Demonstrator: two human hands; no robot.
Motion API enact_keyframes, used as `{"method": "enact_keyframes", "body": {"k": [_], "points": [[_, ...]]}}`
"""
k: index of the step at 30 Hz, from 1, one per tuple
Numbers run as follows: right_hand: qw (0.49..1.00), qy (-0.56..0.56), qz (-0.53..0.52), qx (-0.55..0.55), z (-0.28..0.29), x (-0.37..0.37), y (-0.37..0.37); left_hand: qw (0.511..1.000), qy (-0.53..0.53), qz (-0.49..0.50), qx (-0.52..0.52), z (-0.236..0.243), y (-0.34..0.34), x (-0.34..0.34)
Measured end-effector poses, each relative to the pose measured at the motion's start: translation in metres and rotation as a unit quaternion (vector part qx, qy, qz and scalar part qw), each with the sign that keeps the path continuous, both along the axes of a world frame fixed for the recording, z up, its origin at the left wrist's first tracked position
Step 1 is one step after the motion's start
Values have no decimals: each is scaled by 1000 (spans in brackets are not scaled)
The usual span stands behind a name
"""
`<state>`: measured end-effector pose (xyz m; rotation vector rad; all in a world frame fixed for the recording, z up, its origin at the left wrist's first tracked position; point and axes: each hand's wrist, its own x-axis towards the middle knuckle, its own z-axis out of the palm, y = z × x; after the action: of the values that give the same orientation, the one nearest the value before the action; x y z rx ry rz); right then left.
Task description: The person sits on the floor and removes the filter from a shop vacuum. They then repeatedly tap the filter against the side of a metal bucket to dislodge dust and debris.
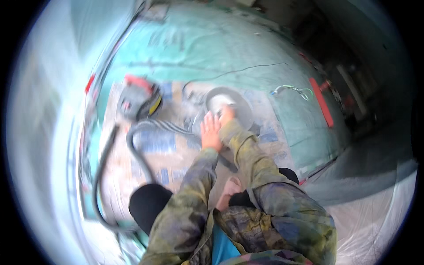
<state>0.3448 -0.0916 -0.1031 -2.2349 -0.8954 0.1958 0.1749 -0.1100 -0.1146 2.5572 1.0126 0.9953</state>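
A round grey tub-like thing (248,118) stands in front of me, with a whitish patch (220,102) in its middle. Blur hides exactly what the patch is. My left hand (211,130) lies open at its near left side, fingers stretched forward. Over the middle reaches my right hand (227,115), its fingers bent and closed against the whitish part; what they grip is hidden. A ribbed grey hose (165,126) runs up to the tub's left side, near my left hand.
A grey vacuum cleaner (138,100) with a red top stands left on a cardboard sheet (119,154). More hose (99,176) curves at the left. A thin cable (234,71) crosses the green sheeting (212,44). Loose wires (293,89) and a red bar (321,102) lie right.
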Motion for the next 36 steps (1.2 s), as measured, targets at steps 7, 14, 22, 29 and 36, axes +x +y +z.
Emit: {"method": "enact_keyframes", "body": {"k": [7, 14, 22, 29, 36], "points": [[908, 327, -63, 253, -3, 39, -1, 982, 48, -109, -148, 57, 1, -19], [937, 301, -69, 166, 15, 15, 10, 981, 63, -102, -150, 60, 8, -23], [928, 360, -25, 90, 28, -14, -12, 981, 83, -81, -156, 52, 4, -26], [955, 270, 113, 50, 54, -4, -6, 985, 75, -83, -130, 51, 1, -29], [977, 64, 181, -91, 38, 3, -16, 981, 93, -91, -144, 57, -2, -29]]}}
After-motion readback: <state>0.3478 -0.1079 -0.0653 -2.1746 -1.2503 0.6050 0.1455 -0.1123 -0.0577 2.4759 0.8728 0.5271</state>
